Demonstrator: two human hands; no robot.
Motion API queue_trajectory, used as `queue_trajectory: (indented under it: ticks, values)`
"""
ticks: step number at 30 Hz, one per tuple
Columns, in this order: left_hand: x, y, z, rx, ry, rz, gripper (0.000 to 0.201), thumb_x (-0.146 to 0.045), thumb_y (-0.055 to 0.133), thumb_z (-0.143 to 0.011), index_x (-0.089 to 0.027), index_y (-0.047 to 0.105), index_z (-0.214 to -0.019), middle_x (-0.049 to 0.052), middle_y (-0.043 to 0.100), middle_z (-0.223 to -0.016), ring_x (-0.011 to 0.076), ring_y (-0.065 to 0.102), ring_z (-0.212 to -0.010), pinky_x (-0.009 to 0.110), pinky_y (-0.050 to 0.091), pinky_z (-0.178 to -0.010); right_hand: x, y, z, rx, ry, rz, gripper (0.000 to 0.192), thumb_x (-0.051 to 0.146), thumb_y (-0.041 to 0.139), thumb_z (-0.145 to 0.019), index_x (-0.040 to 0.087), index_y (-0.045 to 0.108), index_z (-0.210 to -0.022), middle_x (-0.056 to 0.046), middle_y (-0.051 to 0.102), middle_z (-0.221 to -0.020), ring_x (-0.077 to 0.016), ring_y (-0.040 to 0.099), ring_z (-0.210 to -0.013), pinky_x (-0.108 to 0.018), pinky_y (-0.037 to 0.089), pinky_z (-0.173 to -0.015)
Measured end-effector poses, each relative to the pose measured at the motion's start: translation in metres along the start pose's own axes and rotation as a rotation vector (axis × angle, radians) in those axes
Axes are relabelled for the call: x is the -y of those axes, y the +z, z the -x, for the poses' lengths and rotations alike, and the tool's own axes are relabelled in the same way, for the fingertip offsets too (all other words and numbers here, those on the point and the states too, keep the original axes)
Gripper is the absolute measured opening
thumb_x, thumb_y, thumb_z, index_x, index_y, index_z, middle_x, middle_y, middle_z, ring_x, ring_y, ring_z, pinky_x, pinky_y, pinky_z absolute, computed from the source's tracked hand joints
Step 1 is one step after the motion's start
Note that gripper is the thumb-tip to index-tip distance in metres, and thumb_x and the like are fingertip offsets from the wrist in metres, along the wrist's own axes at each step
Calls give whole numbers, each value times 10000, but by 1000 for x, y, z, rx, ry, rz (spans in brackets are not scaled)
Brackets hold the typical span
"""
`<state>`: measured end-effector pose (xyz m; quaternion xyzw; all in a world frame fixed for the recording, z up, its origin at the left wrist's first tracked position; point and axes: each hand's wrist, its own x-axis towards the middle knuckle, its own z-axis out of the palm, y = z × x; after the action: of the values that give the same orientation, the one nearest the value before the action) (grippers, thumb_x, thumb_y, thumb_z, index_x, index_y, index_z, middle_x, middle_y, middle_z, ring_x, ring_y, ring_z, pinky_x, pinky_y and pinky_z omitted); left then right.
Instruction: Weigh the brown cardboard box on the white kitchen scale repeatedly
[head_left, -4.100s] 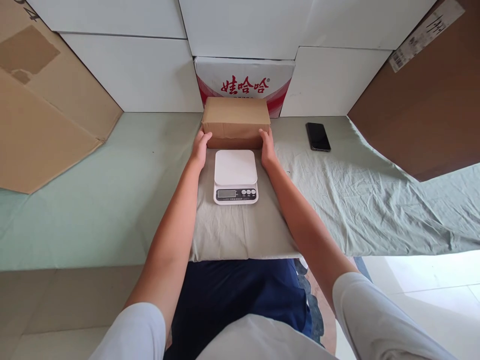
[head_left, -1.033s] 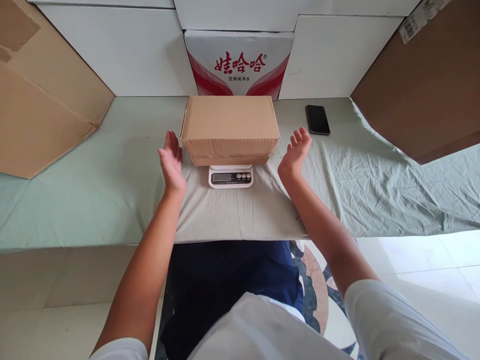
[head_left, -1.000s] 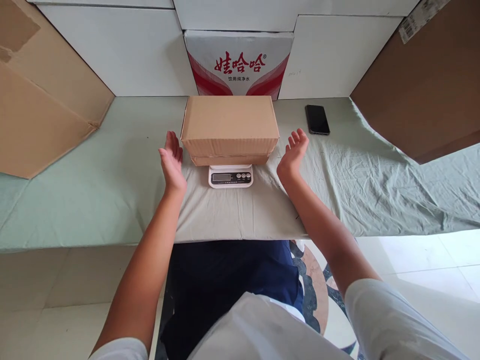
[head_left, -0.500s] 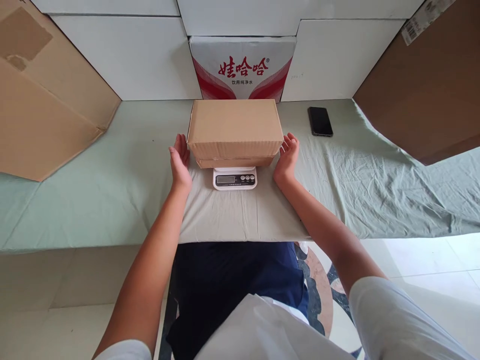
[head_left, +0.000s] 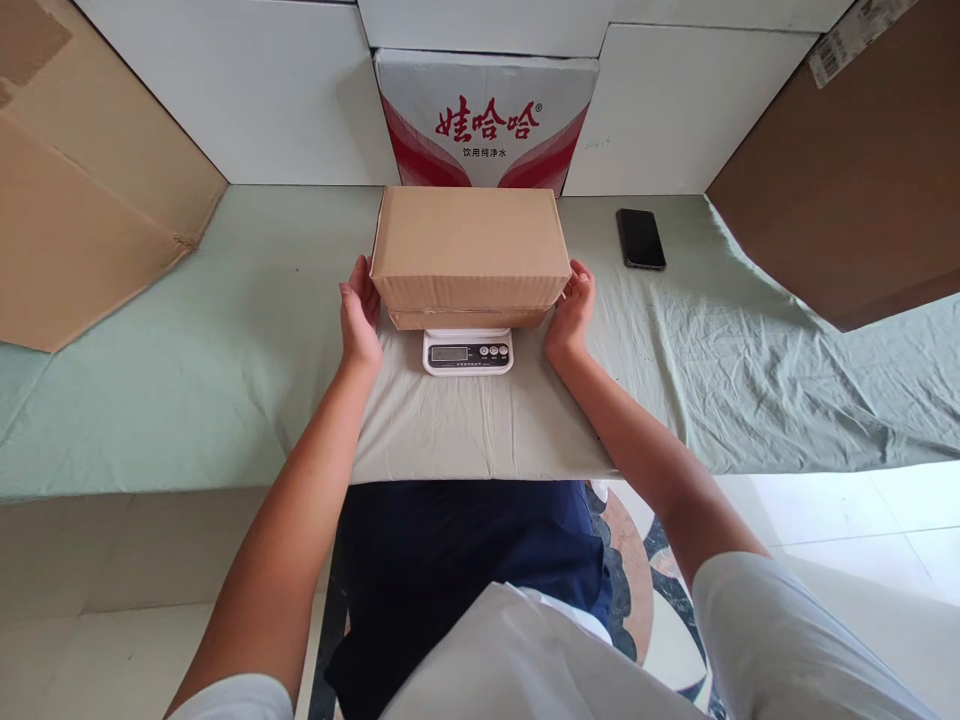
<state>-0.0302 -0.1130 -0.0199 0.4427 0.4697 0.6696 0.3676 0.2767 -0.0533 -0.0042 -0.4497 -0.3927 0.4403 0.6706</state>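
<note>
A closed brown cardboard box (head_left: 471, 232) rests on a small white kitchen scale (head_left: 468, 367), whose front edge with a display and buttons sticks out below it. The box hides the rest of the scale, and no digits can be read. My left hand (head_left: 361, 312) is at the box's left side, palm turned inward and fingers stretched, partly behind the box's edge. Against the lower right side is my right hand (head_left: 572, 312), its fingers loosely bent and partly hidden by the box. Whether either palm presses on the cardboard, I cannot tell.
A black phone (head_left: 640, 239) lies on the green cloth (head_left: 750, 380) to the right. Behind the box stands a white and red carton (head_left: 487, 120) with printed characters. Large cardboard boxes stand at the left (head_left: 97, 200) and right (head_left: 840, 190).
Both hands have come slightly closer to the box's sides, their fingertips now at its edges. The box stays on the scale. The view has shifted a little.
</note>
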Motion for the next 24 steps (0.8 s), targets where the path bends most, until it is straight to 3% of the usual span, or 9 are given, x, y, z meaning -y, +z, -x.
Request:
queue_trajectory:
  ticks: [4,9,14,24]
  values:
    - [-1,-2,-1,-3,-30,0,1021,-989,336,-781,-337,508,-1549,30,435,-1710,328,312,-1638,514,275,-1374,0,0,0,16,1,4,446,633,413,-905,330,573,-1191,-19,638,-1279,-226,620,-1316,-573,407,-1246]
    - [-9,5,2,-30,-45,-7,968,-920,231,-884,-267,484,-1552,61,426,-1717,304,332,-1631,503,255,-1370,0,1,0,30,-5,-11,448,638,412,-902,326,585,-1173,-22,638,-1269,-226,623,-1297,-569,424,-1221]
    - [-11,8,4,-59,-40,-11,1022,-993,297,-793,-301,540,-1505,63,455,-1700,309,360,-1620,516,284,-1362,0,2,2,40,-2,-29,432,641,438,-901,322,589,-1151,-19,637,-1256,-214,628,-1280,-541,444,-1203]
    - [-3,-3,-3,-1,-34,-22,1055,-1013,333,-749,-342,518,-1542,47,424,-1719,324,321,-1636,530,264,-1372,-2,4,1,49,-3,-15,449,639,463,-868,314,557,-1163,-12,642,-1231,-195,622,-1229,-473,453,-1176]
